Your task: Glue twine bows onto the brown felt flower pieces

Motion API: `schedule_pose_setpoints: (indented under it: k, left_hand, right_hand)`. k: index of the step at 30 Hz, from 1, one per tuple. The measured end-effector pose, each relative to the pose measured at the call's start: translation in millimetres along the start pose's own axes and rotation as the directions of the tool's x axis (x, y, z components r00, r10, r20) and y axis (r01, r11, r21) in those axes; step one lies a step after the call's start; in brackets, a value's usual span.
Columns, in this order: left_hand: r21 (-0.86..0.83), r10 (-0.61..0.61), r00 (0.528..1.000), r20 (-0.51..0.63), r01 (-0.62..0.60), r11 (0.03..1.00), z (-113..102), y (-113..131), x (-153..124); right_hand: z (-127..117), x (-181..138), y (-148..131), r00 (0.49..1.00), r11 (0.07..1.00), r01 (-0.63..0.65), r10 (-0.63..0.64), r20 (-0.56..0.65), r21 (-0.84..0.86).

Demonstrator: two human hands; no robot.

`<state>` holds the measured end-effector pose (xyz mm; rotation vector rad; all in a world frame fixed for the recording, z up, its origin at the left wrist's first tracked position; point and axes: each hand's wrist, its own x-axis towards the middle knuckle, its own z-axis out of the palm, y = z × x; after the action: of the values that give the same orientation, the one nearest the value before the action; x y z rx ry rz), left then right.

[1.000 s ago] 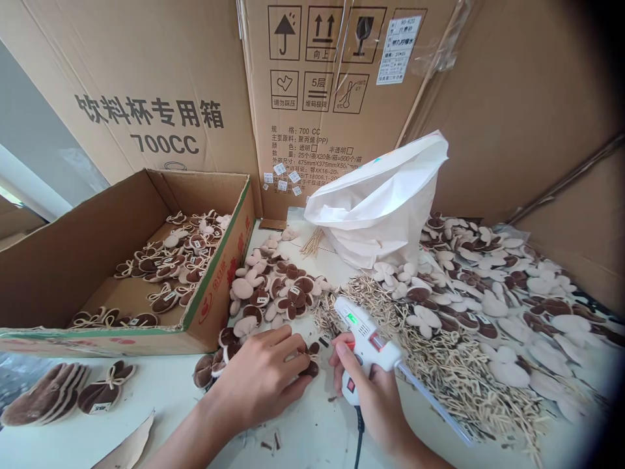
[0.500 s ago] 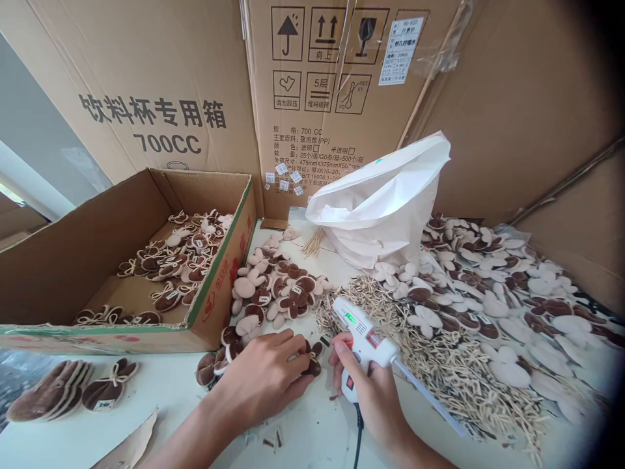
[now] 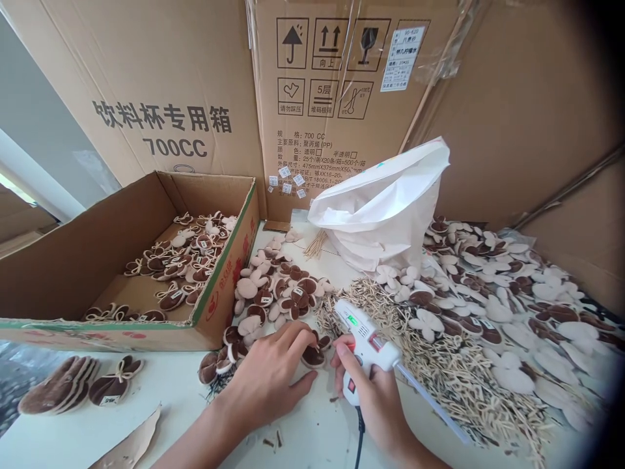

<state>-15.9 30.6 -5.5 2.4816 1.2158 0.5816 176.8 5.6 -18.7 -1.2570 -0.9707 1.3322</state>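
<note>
My right hand [image 3: 375, 397] grips a white hot glue gun [image 3: 364, 339] with a green light, its nozzle pointing left and away over the table. My left hand [image 3: 271, 374] rests on the table with its fingertips pinching a small brown and cream plush bow piece [image 3: 312, 355] just left of the gun's nozzle. More brown and cream plush pieces [image 3: 278, 296] lie heaped just beyond both hands. A heap of small beige cord bows [image 3: 449, 371] spreads to the right of the gun.
An open cardboard box [image 3: 73, 260] at left holds finished plush pieces. A white plastic bag [image 3: 385, 208] stands behind the work spot. Many cream and brown pieces [image 3: 508, 299] cover the right side. Tall cartons [image 3: 312, 98] wall the back. Stacked brown pieces [image 3: 58, 391] lie at front left.
My left hand's fingers have lifted and turned the plush piece slightly up and to the right, closer to the glue gun's nozzle. The right hand has barely moved.
</note>
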Motion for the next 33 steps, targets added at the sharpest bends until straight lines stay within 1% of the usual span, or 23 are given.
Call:
schedule_pose_setpoints:
  k: [2,4,7,10,15,22,29,31,33]
  left_hand:
    - [-0.043,-0.034,0.999,0.005,0.035,0.998,1.7,1.4,0.1]
    - [-0.078,-0.095,0.995,-0.001,0.095,0.992,4.8,2.5,0.1]
    - [-0.098,-0.214,0.976,-0.039,0.209,0.973,9.8,4.3,0.2]
    - [-0.114,-0.283,0.958,-0.048,0.276,0.954,11.6,5.7,0.3]
    - [-0.169,-0.301,0.953,-0.012,0.295,0.94,10.0,5.6,-0.1]
    - [-0.189,-0.356,0.934,-0.013,0.348,0.918,11.9,4.0,-0.6]
    - [-0.122,-0.291,0.956,-0.035,0.285,0.951,6.6,8.0,2.1]
    - [-0.15,-0.295,0.954,-0.05,0.285,0.947,5.7,8.0,2.3]
    - [-0.229,-0.326,0.944,-0.043,0.309,0.923,4.0,7.4,2.4]
  right_hand:
    - [0.0,-0.2,-0.8,1.0,1.0,0.001,-0.001,-0.002,0.002]
    - [0.2,-0.1,-1.3,1.0,1.0,-0.002,0.002,-0.002,0.009]
    - [0.5,0.2,-1.2,1.0,1.0,0.0,0.0,0.002,0.02]
    - [0.5,0.3,-0.9,1.0,1.0,0.004,-0.004,0.011,0.014]
    - [1.5,-0.1,-1.7,1.0,1.0,-0.025,0.024,0.01,0.013]
    - [2.9,-1.4,-3.1,0.999,0.999,-0.044,0.044,0.0,0.02]
    - [8.6,-4.6,-9.9,0.997,0.999,-0.042,0.044,-0.057,0.035]
    - [9.6,-5.0,-11.5,0.997,0.999,-0.042,0.043,-0.064,0.031]
    - [9.6,-5.1,-12.0,0.997,0.999,-0.044,0.046,-0.068,0.029]
